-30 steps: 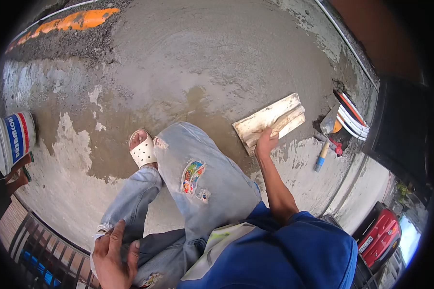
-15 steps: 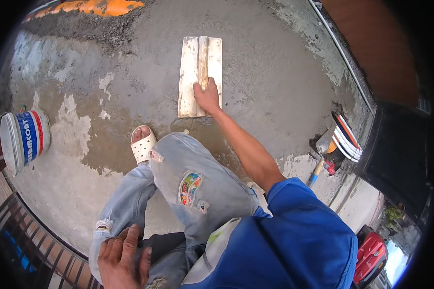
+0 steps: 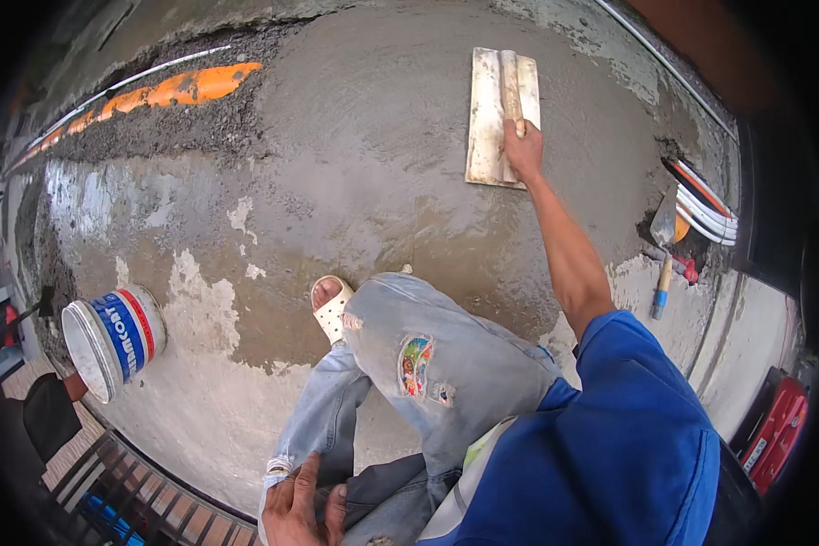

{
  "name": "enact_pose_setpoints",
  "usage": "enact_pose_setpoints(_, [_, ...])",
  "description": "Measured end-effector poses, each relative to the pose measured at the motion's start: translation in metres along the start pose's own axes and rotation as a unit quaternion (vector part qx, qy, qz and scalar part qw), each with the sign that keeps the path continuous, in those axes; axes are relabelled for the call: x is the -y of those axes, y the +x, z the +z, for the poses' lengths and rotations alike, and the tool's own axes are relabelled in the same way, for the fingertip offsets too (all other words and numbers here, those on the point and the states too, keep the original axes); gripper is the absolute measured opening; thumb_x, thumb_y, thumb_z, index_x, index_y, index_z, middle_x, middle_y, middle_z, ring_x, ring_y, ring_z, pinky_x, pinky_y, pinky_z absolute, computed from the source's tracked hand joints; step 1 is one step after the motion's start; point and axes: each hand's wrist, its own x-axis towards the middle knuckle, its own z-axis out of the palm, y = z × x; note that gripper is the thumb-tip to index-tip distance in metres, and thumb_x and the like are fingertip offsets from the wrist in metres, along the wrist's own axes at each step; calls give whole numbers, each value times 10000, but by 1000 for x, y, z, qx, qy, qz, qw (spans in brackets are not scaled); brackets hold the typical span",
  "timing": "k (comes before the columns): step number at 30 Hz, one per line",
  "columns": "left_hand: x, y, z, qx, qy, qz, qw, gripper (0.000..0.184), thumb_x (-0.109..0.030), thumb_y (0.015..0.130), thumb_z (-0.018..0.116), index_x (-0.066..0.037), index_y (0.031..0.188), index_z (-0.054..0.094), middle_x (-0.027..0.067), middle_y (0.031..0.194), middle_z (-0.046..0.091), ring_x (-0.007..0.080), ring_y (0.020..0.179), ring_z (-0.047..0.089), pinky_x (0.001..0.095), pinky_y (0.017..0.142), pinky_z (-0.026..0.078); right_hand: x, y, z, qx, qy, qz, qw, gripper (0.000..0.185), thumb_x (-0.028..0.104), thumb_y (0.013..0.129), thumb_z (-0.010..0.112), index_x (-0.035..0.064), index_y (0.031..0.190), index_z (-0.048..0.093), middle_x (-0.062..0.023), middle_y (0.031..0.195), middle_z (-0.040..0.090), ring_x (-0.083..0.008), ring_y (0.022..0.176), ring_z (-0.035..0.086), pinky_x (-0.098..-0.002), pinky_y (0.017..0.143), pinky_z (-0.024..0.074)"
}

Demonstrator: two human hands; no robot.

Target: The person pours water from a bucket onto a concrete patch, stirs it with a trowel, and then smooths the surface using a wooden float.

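Note:
A flat pale rectangular float (image 3: 487, 118) lies on wet grey cement (image 3: 364, 100), its long side pointing away from me. My right hand (image 3: 524, 151) is closed around the near end of its raised handle. My left hand (image 3: 302, 508) rests on the lower leg of my jeans with its fingers apart and nothing in it. On the right, a trowel (image 3: 662, 264) with a wood and blue handle leans by a hole with white and orange pipes (image 3: 705, 214).
A white bucket (image 3: 114, 337) with a blue and red label lies tilted at the left, beside another person's dark sleeve. An orange pipe (image 3: 191, 86) runs through gravel at the upper left. Metal railings (image 3: 155, 491) stand at the lower left; a red car (image 3: 775, 432) is at the right.
My right hand has swept the float from near my knees up and left, then across to the right. The view has shifted, showing more of the left side. My left hand stays on my leg.

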Motion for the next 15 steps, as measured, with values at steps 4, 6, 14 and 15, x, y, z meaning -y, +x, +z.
enact_pose_setpoints(4, [-12, 6, -5, 15, 9, 1, 1000, 436, -247, 890, 668, -38, 1264, 589, 260, 1067, 647, 450, 960, 613, 478, 843, 496, 49, -30, 70, 232, -78, -53, 968, 540, 447, 850, 613, -60, 1033, 652, -266, 901, 683, -381, 905, 672, -436, 831, 500])
enact_pose_setpoints(6, [-14, 7, -4, 21, 10, 3, 1000, 434, -247, 889, 669, -42, 1264, 590, 257, 1067, 648, 450, 964, 612, 478, 844, 496, 57, -43, 73, 326, -120, -78, 935, 559, 447, 847, 606, -59, 1082, 641, -283, 981, 671, -392, 958, 654, -442, 869, 488])
enact_pose_setpoints(14, [-2, 8, 9, 31, -23, -3, 999, 496, -173, 814, 720, 25, 1249, 585, 230, 1012, 685, 380, 929, 663, 440, 827, 518, -9, -100, -89, 302, -173, -73, 935, 484, 386, 882, 617, -44, 1103, 637, -267, 1010, 668, -365, 960, 655, -435, 862, 488])
enact_pose_setpoints(15, [-5, 7, 3, 42, -11, -18, 999, 461, -210, 853, 691, -15, 1258, 588, 241, 1047, 667, 414, 959, 636, 457, 839, 508, -18, -98, -98, 303, -173, -73, 934, 484, 386, 882, 617, -44, 1103, 637, -267, 1010, 668, -365, 960, 655, -435, 862, 488])
